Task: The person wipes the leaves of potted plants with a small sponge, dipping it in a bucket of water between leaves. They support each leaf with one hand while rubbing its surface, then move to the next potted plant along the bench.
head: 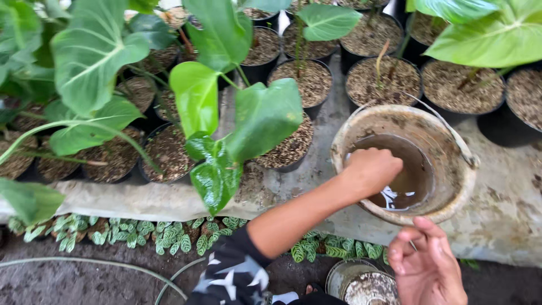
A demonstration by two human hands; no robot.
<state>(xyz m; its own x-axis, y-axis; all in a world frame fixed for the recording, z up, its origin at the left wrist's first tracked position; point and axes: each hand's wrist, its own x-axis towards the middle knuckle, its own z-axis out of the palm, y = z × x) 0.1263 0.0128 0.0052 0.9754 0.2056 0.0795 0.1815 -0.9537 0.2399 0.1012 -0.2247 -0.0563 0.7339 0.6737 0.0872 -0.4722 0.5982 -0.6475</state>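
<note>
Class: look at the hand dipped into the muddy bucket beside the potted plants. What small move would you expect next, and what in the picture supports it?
Probably the left hand lifts out of the bucket, bringing water up. It is closed and reaching into the brown water pooled at the tilted bucket's low side, while the right hand steadies the near rim. Whether it holds anything cannot be seen.

The fingers of the left hand [370, 169], at centre right of the frame, dip inside the dirty cream plastic bucket [451, 197], so what they hold cannot be told. The right hand [426, 265] is cut off at the bottom edge. A small round grey container [361, 282] at bottom centre is half out of frame. Large green leaves [90, 51] hide several black plastic pots [169, 152] at upper left.
</note>
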